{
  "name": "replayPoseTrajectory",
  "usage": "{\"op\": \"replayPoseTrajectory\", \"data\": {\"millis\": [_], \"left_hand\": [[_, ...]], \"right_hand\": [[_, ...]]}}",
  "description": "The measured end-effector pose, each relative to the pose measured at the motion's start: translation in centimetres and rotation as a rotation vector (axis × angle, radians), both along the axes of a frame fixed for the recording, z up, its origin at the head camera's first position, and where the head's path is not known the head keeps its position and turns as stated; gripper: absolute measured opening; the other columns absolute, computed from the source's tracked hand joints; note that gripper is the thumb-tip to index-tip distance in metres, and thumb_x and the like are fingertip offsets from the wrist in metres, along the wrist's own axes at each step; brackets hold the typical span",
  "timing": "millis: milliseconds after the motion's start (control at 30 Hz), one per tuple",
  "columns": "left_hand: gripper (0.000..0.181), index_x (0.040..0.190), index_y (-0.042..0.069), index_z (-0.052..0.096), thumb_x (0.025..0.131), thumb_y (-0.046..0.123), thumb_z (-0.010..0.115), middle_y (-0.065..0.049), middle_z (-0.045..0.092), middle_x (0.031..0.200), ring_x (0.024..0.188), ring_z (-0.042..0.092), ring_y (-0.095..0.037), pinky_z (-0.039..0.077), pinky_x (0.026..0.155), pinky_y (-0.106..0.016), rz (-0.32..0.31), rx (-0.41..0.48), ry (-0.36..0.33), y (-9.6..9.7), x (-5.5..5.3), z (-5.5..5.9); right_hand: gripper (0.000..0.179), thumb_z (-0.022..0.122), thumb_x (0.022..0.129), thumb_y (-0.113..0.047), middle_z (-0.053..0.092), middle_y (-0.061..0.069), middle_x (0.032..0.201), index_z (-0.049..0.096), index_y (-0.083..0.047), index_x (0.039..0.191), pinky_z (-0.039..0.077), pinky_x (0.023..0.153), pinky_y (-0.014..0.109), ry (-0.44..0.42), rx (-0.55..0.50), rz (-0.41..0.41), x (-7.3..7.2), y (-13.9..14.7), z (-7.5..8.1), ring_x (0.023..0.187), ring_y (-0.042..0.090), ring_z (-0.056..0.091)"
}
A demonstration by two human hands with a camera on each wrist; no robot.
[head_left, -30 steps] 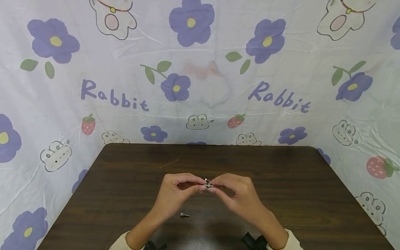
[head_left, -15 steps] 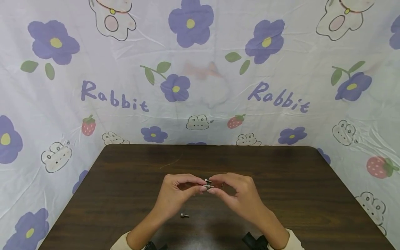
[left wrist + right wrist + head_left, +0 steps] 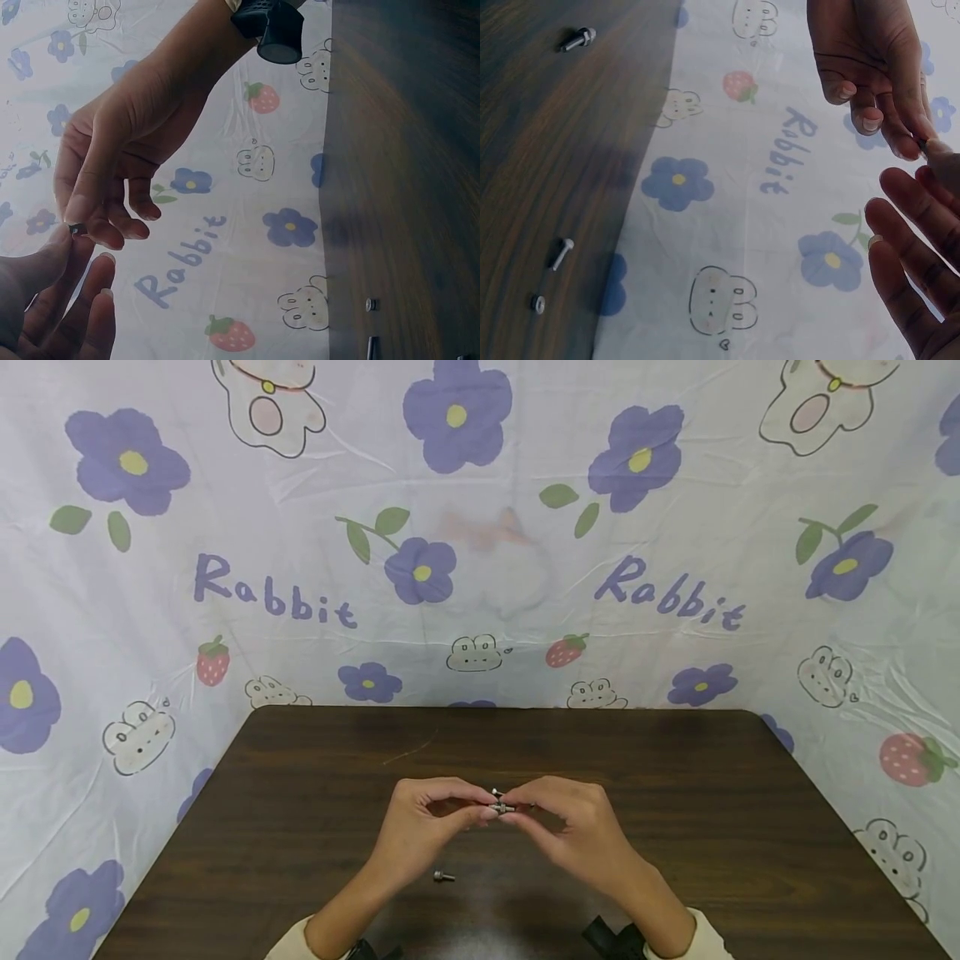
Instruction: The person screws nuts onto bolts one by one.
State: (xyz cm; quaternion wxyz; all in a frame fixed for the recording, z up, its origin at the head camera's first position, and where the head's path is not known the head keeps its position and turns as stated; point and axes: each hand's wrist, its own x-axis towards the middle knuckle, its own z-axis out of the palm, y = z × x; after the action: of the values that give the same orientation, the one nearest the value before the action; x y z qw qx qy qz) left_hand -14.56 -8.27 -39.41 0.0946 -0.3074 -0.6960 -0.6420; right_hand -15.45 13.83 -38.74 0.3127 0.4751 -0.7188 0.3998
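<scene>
Between the fingertips of both hands is a small silver bolt [image 3: 502, 808] with a wider collar partway along it, held above the table. My left hand [image 3: 420, 827] pinches one end between thumb and index finger. From the other side, my right hand [image 3: 577, 822] pinches the opposite end the same way. Only a small dark metal bit of it shows in the left wrist view, and the fingertips cover most of it. The remaining fingers of my left hand [image 3: 71, 307] are loosely bent.
On the brown wooden table [image 3: 315, 818] lies a second bolt [image 3: 444, 877] near the left forearm. A thin screw [image 3: 564, 253] and a small nut [image 3: 538, 304] lie farther back. Behind the table hangs a white patterned cloth [image 3: 525, 710].
Both hands stay in place on the bolt. The right index fingertip lifts slightly off the bolt half a second ago, then closes down again now.
</scene>
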Motion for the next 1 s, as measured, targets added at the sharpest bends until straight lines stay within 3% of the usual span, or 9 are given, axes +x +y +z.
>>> {"op": "replayPoseTrajectory", "data": {"millis": [167, 533, 733, 867, 1000], "left_hand": [[0.009, 0.098, 0.006, 0.08, 0.089, 0.008, 0.078, -0.006, 0.077, 0.088, 0.071, 0.074, -0.021, 0.061, 0.061, -0.034, -0.012, 0.007, -0.009, 0.07, 0.04, 0.0], [0.009, 0.097, 0.004, 0.079, 0.089, 0.005, 0.078, -0.008, 0.077, 0.089, 0.072, 0.074, -0.023, 0.062, 0.064, -0.039, -0.034, 0.036, -0.025, 0.3, 0.22, 0.08], [0.009, 0.097, 0.006, 0.08, 0.088, 0.007, 0.079, -0.006, 0.077, 0.087, 0.071, 0.074, -0.022, 0.061, 0.062, -0.036, -0.012, 0.021, -0.014, 0.22, 0.18, 0.09], [0.009, 0.097, 0.007, 0.08, 0.088, 0.008, 0.079, -0.006, 0.077, 0.086, 0.07, 0.074, -0.025, 0.061, 0.061, -0.035, 0.007, 0.013, -0.011, 0.1, 0.15, 0.15], [0.009, 0.097, 0.007, 0.08, 0.088, 0.009, 0.08, -0.006, 0.077, 0.086, 0.07, 0.073, -0.031, 0.061, 0.062, -0.039, 0.01, 0.015, -0.02, 0.05, 0.13, 0.22]], "right_hand": [[0.012, 0.072, 0.097, -0.021, 0.076, 0.001, 0.09, 0.076, -0.009, 0.097, 0.06, 0.073, 0.024, -0.001, -0.002, -0.006, 0.08, 0.02, -0.07, 0.081, 0.013, 0.073], [0.011, 0.07, 0.098, -0.017, 0.076, 0.0, 0.087, 0.078, -0.011, 0.094, 0.059, 0.069, 0.024, -0.072, 0.019, -0.028, 0.4, 0.2, -0.16, 0.077, 0.011, 0.072], [0.01, 0.071, 0.097, -0.016, 0.076, 0.002, 0.091, 0.076, -0.009, 0.103, 0.059, 0.069, 0.023, -0.106, 0.011, -0.054, 0.54, 0.27, -0.08, 0.078, 0.011, 0.073], [0.021, 0.073, 0.096, -0.021, 0.076, 0.005, 0.093, 0.074, -0.005, 0.109, 0.058, 0.068, 0.02, -0.089, -0.008, -0.02, 0.4, 0.19, -0.03, 0.076, 0.01, 0.072], [0.016, 0.073, 0.096, -0.017, 0.076, 0.006, 0.094, 0.074, -0.005, 0.107, 0.057, 0.066, 0.018, -0.033, -0.018, -0.001, 0.23, 0.05, 0.03, 0.076, 0.01, 0.071]]}}
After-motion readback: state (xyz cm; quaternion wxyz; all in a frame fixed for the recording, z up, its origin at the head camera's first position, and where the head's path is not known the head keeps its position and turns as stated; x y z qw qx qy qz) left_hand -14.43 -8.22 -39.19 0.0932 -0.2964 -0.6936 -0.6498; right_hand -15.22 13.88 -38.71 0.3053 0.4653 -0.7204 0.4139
